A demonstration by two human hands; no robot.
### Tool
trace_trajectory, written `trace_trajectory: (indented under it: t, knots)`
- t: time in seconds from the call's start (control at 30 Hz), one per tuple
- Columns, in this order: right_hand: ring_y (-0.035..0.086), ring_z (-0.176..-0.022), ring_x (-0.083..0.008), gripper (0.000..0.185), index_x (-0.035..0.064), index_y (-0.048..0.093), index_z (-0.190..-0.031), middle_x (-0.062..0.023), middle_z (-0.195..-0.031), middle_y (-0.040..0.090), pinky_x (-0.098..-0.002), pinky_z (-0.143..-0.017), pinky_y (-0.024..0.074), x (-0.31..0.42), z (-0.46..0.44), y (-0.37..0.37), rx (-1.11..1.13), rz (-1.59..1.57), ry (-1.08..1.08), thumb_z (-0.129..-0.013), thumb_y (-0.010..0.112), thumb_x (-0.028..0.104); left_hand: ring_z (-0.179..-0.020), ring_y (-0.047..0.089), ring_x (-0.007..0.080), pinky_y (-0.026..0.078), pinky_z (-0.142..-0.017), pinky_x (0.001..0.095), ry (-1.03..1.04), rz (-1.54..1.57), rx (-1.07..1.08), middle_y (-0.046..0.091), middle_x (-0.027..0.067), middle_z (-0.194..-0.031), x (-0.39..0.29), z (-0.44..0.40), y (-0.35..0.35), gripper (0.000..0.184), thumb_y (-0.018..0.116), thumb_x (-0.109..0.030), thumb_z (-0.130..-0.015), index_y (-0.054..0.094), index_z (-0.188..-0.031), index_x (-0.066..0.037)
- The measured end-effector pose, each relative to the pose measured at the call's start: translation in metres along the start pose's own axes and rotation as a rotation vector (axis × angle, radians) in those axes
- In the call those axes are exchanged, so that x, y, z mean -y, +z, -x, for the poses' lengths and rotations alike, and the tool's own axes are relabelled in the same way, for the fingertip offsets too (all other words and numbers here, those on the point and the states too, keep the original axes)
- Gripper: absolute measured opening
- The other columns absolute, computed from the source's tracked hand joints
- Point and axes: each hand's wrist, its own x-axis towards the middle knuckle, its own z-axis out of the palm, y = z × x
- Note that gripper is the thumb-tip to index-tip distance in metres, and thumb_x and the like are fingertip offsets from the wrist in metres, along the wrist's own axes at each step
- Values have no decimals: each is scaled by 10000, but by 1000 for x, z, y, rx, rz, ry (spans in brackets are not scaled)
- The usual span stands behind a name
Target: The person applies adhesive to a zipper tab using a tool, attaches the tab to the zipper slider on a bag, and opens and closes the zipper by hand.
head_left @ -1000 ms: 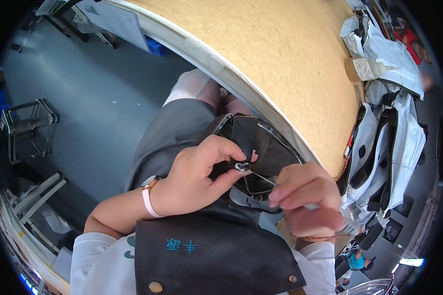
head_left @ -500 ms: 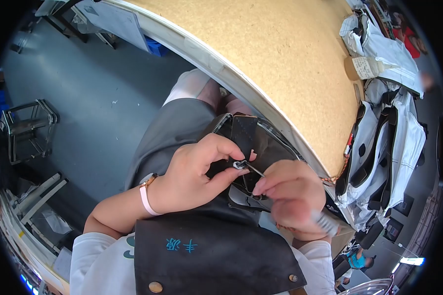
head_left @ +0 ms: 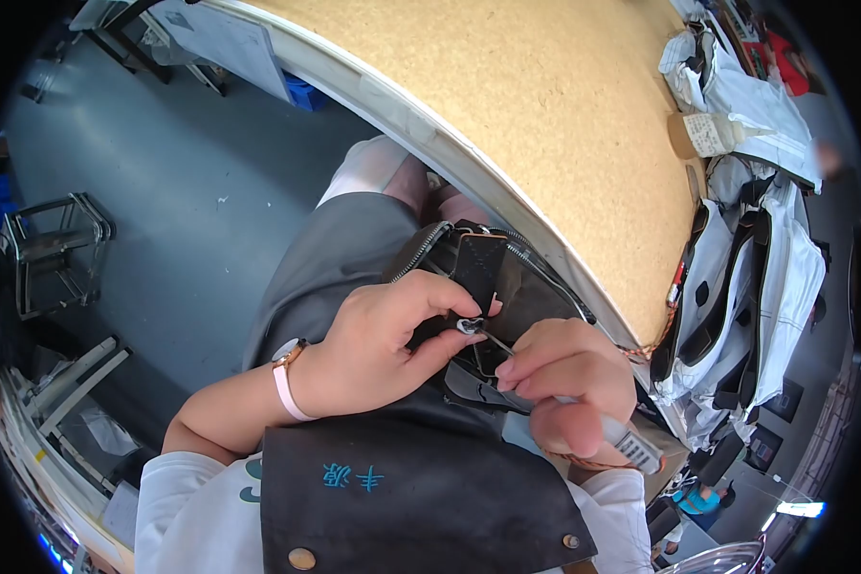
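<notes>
In my lap lies a black zippered bag, its zip spread apart around a dark leather panel. Thumb and forefinger of my left hand close on a small whitish-metal fitting at the bag. My right hand is wrapped around a screwdriver; its grey handle sticks out behind the palm. The thin shaft points at the fitting, and its tip is at or very close to it. Fingers hide part of the fitting.
A tan worktable curves along the front. White and black bag pieces lie at its right end, beside a labelled bottle. A metal stool stands on the floor at left. People are visible in the right background.
My right hand and the screwdriver have shifted slightly, and the handle, blurred before, shows sharply. My left hand keeps its pinch on the fitting, moved a touch right and down.
</notes>
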Motion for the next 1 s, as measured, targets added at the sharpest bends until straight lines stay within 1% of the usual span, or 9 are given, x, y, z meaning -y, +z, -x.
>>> trace_trajectory:
  t: [0.03,0.17,0.37,0.47,0.67,0.77,0.87,0.97,1.0]
  knots:
    - [574,-567,-203,570,11,528,-746,-130,-725,583,-319,-478,478,-1,-1,2,-8,72,-40,-923,418,542,-1076,635,245,552,-866,319,6,-7,3,624,217,-1152,0,0,-1,298,601,100,-857,420,-1066,-12]
    - [579,-576,-249,543,-8,564,-775,-136,-791,610,-320,-480,467,-8,-1,-7,101,66,-159,-784,645,529,-1071,640,242,554,-860,314,-2,-23,-3,631,206,-1146,0,1,0,302,618,93,-848,429,-1059,-11]
    - [566,-541,-258,546,-2,557,-727,-134,-774,591,-320,-461,455,-5,-6,-4,150,128,-241,-733,683,530,-1056,651,241,548,-852,290,-11,-153,17,649,185,-1126,-1,2,-3,306,634,81,-842,427,-1049,-8]
    - [555,-525,-246,528,7,551,-693,-124,-753,578,-317,-449,449,-3,-8,-4,167,180,-257,-711,704,512,-678,654,216,497,-560,297,118,-185,-183,668,84,-895,8,-1,7,332,758,-50,-750,556,-1013,-60]
    - [505,-508,-188,424,59,492,-615,-65,-638,483,-259,-419,380,7,-11,10,249,482,-325,-653,763,383,-691,662,211,512,-590,283,112,-161,-218,665,77,-870,11,0,8,319,742,-10,-750,556,-1005,-52]
    - [569,-606,-245,490,18,527,-690,-140,-780,587,-314,-468,476,3,0,17,275,670,-465,-764,702,469,-738,682,180,522,-628,257,89,-134,-205,681,85,-908,8,-1,6,320,723,15,-772,527,-1020,-32]
    - [545,-575,-218,418,42,502,-622,-112,-685,537,-275,-440,436,-9,-1,20,168,665,-610,-738,727,375,-815,686,134,524,-682,234,-32,107,-199,689,94,-956,4,-2,8,313,696,30,-802,492,-1034,-17]
    - [544,-566,-212,405,50,497,-586,-106,-650,528,-259,-431,418,-13,-3,17,139,635,-652,-713,744,344,-1032,646,195,543,-859,288,-180,228,-42,640,169,-1101,-6,-4,0,323,606,119,-842,422,-1064,-26]
    - [548,-570,-214,410,47,498,-584,-111,-653,534,-260,-431,420,-13,-4,16,139,632,-659,-712,745,348,-1041,642,192,543,-860,289,-185,234,-47,638,167,-1098,-6,-4,0,323,602,121,-843,421,-1066,-27]
